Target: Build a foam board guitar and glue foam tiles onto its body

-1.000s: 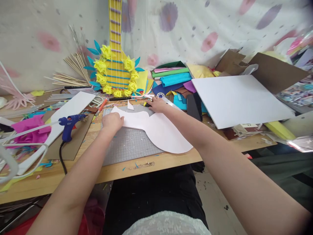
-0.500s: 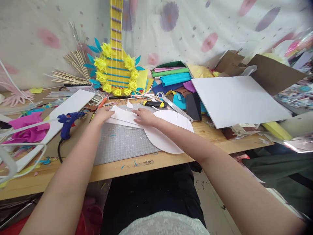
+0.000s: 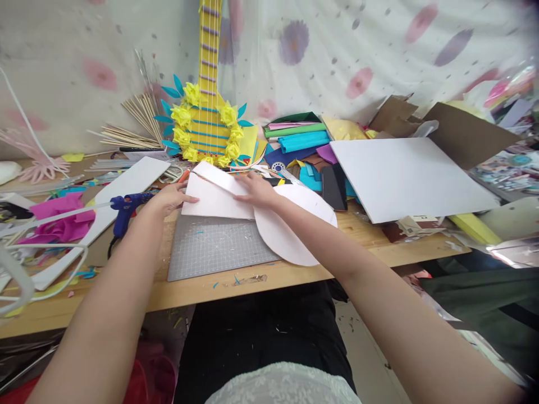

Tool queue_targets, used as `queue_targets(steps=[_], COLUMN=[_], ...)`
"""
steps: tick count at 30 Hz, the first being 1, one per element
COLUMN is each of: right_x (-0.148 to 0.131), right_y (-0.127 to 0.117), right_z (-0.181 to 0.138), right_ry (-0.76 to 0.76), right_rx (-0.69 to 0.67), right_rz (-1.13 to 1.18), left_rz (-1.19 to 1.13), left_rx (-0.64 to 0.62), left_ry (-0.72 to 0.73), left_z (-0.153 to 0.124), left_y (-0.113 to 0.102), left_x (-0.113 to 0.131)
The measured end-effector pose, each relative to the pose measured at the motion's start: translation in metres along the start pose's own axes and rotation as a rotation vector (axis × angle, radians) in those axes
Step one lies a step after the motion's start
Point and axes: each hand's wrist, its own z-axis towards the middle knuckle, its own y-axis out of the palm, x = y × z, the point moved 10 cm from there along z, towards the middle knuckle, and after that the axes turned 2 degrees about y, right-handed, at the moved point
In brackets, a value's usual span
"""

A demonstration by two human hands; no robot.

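Note:
Both hands hold a white foam board piece (image 3: 217, 201) by its two ends, raised at a tilt over the back of a grey cutting mat (image 3: 219, 252). At its left end, my left hand (image 3: 169, 199) grips with the thumb on the front face. My right hand (image 3: 257, 191) grips the right end, fingers partly hidden. A narrower white strip (image 3: 219, 177) leans along the upper edge, touching or just behind it; I cannot tell which. Beside my right forearm lies a white foam board disc (image 3: 290, 235), overlapping the mat.
A blue hot glue gun (image 3: 123, 216) stands left of the mat. Behind my hands rises a yellow paper guitar (image 3: 209, 132) with flowers. To the right are a black phone (image 3: 334, 188) and a large white board (image 3: 412, 179). Wooden sticks (image 3: 143, 120) lie back left.
The white foam board piece has been tilted up, showing more of its face. The strip has risen with it. My left thumb now lies across the front, and the view has shifted slightly.

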Motion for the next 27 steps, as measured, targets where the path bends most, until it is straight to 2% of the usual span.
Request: queue_targets(steps=[3,8,13,16,18,21,24,27], right_x=[0.023,0.049,0.042,0.033,0.026,0.013,0.002,0.002], right_y=[-0.025,-0.033,-0.028,-0.021,-0.012,0.005,0.019,0.024], right_z=[0.014,0.029,0.030,0.026,0.024,0.020,0.018,0.019], right_ry=[0.104,0.221,0.192,0.175,0.157,0.118,0.074,0.007], right_rx=[0.115,0.136,0.121,0.106,0.069,0.013,-0.018,-0.063], right_rz=[-0.118,-0.189,-0.210,-0.222,-0.223,-0.229,-0.198,-0.098], left_rz=[-0.068,-0.137,-0.253,-0.286,-0.322,-0.372,-0.394,-0.450], left_rx=[0.031,0.338,0.592,0.755,0.796,0.779,0.792,0.768], left_ry=[-0.038,0.101,0.317,0.515,0.624,0.656,0.591,0.470], left_z=[-0.007,-0.015,-0.026,-0.040,-0.047,-0.045,-0.041,-0.032], left_y=[-0.014,-0.069,-0.109,-0.126,-0.130,-0.125,-0.112,-0.093], left_x=[0.008,0.036,0.058,0.077,0.087,0.087,0.069,0.038])
